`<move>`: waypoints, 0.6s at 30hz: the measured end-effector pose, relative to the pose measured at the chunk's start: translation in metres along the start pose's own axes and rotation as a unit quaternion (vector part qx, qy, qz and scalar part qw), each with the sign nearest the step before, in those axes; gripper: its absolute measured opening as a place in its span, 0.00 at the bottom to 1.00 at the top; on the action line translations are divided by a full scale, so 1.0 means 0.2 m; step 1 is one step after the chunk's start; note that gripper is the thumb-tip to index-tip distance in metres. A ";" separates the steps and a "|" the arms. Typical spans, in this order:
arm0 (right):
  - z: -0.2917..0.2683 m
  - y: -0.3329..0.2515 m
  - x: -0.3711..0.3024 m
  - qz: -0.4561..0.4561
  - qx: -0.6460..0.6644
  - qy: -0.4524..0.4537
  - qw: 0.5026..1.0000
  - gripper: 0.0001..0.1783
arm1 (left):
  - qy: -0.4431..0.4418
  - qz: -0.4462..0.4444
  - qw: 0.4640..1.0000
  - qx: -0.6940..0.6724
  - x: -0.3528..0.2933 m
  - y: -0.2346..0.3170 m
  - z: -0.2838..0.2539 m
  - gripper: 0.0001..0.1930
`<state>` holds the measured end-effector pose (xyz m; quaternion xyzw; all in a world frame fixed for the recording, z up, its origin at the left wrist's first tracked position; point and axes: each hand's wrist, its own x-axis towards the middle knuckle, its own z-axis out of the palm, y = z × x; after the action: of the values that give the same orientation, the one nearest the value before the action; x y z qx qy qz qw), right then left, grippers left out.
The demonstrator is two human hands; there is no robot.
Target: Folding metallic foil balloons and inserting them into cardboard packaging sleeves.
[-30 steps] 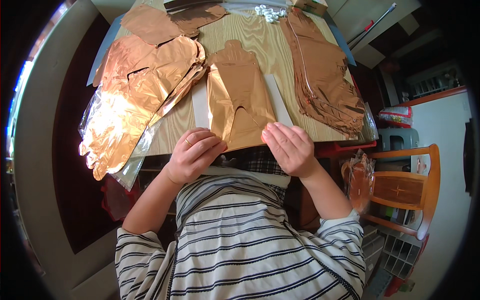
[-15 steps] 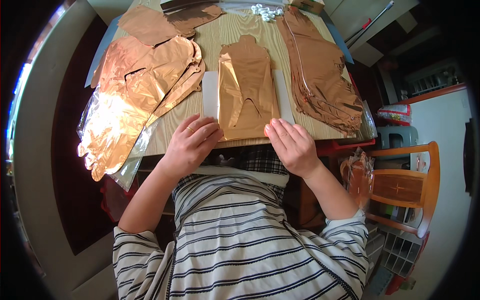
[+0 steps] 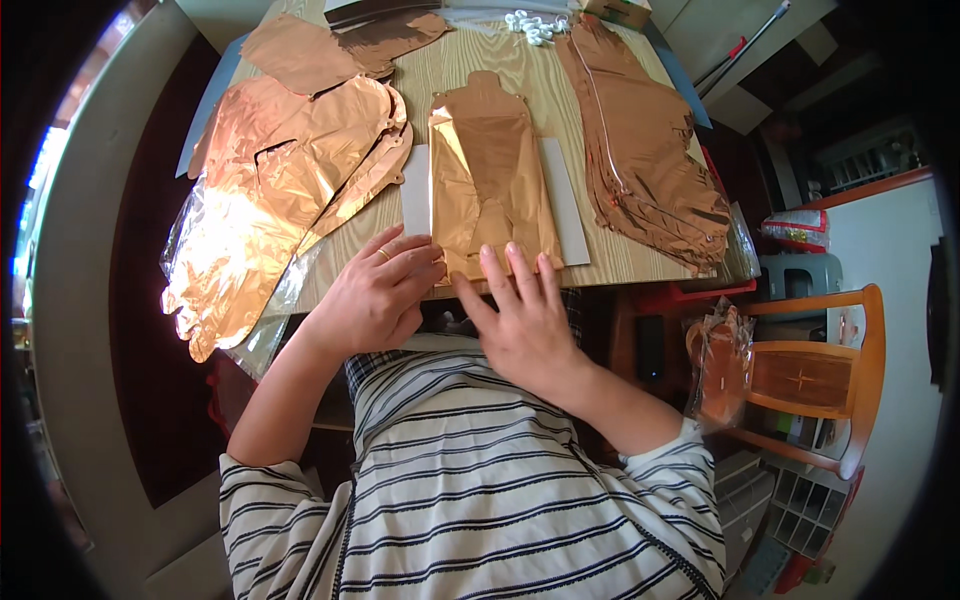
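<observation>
A flat, copper-coloured foil balloon, folded into a long narrow shape with a tab at its far end, lies before me on a white card. The card's sides stick out past the foil on the left and right. At the near left corner my left hand, with a ring on one finger, is closed, its fingertips pinching the foil's edge. My right hand lies palm down over the near edge, fingers stretched and spread, fingertips on the foil. Nothing is held in it.
Stacked flat foil balloons cover the table's left side, some hanging over the near edge. Another foil stack with a thin white cord lies on the right. White loops sit at the back. A wooden chair stands right.
My right hand has left the foil's near right corner, moved left and opened flat along the near edge. The foil's near end looks smoother and its dark slit no longer shows. My left hand stays put.
</observation>
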<state>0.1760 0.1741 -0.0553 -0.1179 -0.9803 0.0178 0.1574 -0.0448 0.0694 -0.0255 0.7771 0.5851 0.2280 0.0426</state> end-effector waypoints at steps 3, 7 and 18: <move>0.04 -0.04 0.01 0.007 -0.012 -0.017 1.000 0.31 | -0.013 -0.003 1.000 0.009 0.04 -0.02 -0.03 0.23; 0.04 -0.04 0.02 0.008 -0.002 -0.076 0.997 0.32 | -0.008 0.031 0.999 -0.038 0.25 0.01 0.05 0.24; 0.01 -0.03 0.04 0.017 0.013 -0.047 0.999 0.40 | -0.038 -0.049 0.979 0.194 0.47 -0.51 0.12 0.33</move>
<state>0.1671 0.1693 -0.0543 -0.1316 -0.9841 0.0386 0.1127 -0.1057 0.1934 -0.0517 0.7492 0.6533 0.0777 -0.0761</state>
